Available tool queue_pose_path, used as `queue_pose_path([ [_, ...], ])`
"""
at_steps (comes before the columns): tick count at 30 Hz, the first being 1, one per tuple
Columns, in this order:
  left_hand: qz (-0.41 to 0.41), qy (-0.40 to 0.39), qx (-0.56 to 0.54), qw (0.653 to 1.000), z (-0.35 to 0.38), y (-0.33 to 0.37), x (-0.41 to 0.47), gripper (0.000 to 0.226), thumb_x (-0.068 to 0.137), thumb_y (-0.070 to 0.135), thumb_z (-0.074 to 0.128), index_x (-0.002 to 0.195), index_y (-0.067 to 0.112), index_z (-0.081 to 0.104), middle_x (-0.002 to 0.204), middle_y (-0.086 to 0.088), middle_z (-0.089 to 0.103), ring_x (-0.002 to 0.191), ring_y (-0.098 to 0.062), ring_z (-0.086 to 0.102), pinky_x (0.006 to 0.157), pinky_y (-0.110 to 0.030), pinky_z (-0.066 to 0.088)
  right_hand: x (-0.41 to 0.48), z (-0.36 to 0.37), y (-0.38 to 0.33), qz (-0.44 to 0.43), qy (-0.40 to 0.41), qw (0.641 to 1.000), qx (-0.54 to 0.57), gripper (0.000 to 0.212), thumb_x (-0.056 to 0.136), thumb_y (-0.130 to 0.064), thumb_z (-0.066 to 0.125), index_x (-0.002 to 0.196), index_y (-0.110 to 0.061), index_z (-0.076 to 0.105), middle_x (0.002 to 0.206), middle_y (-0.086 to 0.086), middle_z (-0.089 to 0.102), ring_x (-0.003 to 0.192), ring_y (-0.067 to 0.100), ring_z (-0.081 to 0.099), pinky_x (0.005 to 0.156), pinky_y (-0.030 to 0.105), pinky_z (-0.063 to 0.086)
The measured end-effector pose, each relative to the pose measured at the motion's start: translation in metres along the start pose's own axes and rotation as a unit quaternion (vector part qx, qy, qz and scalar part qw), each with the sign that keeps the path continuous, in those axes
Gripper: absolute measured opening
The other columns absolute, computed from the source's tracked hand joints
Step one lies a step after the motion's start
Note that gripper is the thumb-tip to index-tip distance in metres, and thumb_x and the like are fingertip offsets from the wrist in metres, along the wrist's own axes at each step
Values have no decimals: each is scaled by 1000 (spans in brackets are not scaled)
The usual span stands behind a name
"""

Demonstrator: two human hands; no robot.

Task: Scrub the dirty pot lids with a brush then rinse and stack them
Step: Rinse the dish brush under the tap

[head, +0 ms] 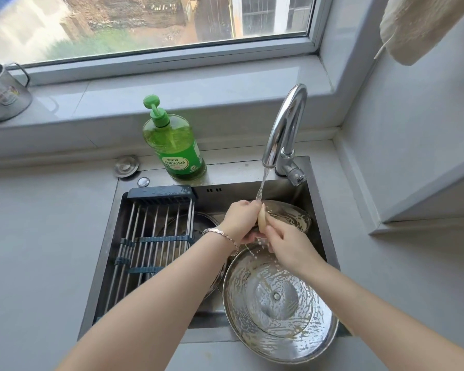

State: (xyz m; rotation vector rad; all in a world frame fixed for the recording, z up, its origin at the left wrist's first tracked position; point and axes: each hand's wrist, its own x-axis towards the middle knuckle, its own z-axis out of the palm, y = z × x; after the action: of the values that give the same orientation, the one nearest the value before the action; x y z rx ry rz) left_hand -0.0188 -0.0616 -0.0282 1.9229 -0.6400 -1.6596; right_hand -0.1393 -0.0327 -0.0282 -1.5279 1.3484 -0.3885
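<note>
Nearest me a sudsy pot lid [279,303] leans on the sink [209,336] rim, then my left grip [241,223] and right grip [287,245] both clasp what looks like a tan brush [263,219] under the running tap [284,124], grey surface [38,236] and window sill [172,97] beyond.

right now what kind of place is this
Most likely a home kitchen: a steel sink under a window, its tap running, a pump bottle of green dish soap on the ledge, and soapy pot lids in the basin.

Left grip [241,220] and right grip [287,245] meet in front, both curled around the brush [262,220].
</note>
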Motion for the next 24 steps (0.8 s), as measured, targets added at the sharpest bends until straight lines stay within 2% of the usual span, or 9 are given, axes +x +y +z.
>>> queue_pose_path([
  [2, 26, 29, -2, 999, -4, 3, 2, 16, 94, 23, 42, 88, 12, 51, 68, -7, 57, 44, -17, 59, 36, -14, 27, 22, -16, 2, 50, 53, 997, 8, 36, 99, -32, 38, 112, -11, 64, 88, -3, 64, 91, 17, 57, 75, 28, 43],
  [3, 33, 42, -10, 999, -6, 5, 3, 15, 94, 22, 41, 89, 10, 51, 68, -10, 60, 41, -16, 59, 34, -14, 25, 38, -25, 5, 93, 92, 991, 34, 43, 98, -37, 40, 101, -3, 65, 82, 3, 65, 82, 20, 57, 71, 30, 44],
  [6, 31, 68, -14, 997, -11, 7, 4, 16, 94, 19, 40, 85, 9, 49, 69, -15, 60, 41, -18, 59, 31, -14, 27, 86, -49, 7, 222, 110, 955, 162, 59, 93, -51, 44, 114, 3, 55, 87, 17, 66, 61, 19, 55, 56, 24, 48],
  [9, 34, 66, 22, 997, -9, 6, 4, 16, 93, 22, 41, 84, 11, 49, 65, -10, 57, 49, -23, 58, 33, -15, 28, 121, -57, 11, 287, 85, 936, 186, 64, 94, -55, 38, 131, -4, 46, 97, 16, 64, 64, 19, 59, 64, 24, 51],
  [11, 36, 57, 39, 997, -7, 4, 6, 16, 92, 24, 42, 86, 13, 50, 68, -10, 57, 56, -23, 54, 37, -17, 30, 136, -59, 15, 312, 85, 925, 199, 59, 97, -49, 36, 130, -1, 46, 116, 19, 60, 68, 21, 59, 58, 22, 51],
  [13, 35, 58, 49, 997, -6, 2, 8, 17, 92, 26, 43, 85, 14, 53, 73, -10, 58, 61, -22, 55, 40, -19, 33, 143, -61, 19, 322, 80, 917, 220, 46, 99, -39, 37, 118, 1, 50, 123, 17, 56, 65, 22, 54, 39, 17, 45],
  [15, 35, 59, 49, 996, -4, 2, 10, 21, 93, 24, 42, 79, 13, 53, 71, -12, 59, 59, -23, 57, 39, -18, 34, 149, -62, 24, 330, 81, 917, 211, 32, 100, -31, 37, 103, -2, 48, 113, 16, 55, 60, 21, 50, 26, 11, 34],
  [19, 42, 45, 38, 997, 1, 10, 11, 19, 96, 24, 42, 84, 11, 51, 66, -10, 58, 57, -23, 57, 32, -13, 31, 159, -67, 30, 353, 70, 915, 181, 34, 98, -29, 36, 72, -7, 42, 70, 6, 44, 50, 15, 40, 25, 6, 22],
  [24, 48, 47, 38, 997, 8, 16, 17, 18, 94, 26, 44, 89, 10, 52, 74, -11, 58, 45, -15, 57, 40, -19, 36, 166, -70, 41, 372, 43, 911, 174, 32, 96, -26, 34, 66, -14, 35, 58, 1, 33, 39, 11, 31, 30, 5, 16],
])
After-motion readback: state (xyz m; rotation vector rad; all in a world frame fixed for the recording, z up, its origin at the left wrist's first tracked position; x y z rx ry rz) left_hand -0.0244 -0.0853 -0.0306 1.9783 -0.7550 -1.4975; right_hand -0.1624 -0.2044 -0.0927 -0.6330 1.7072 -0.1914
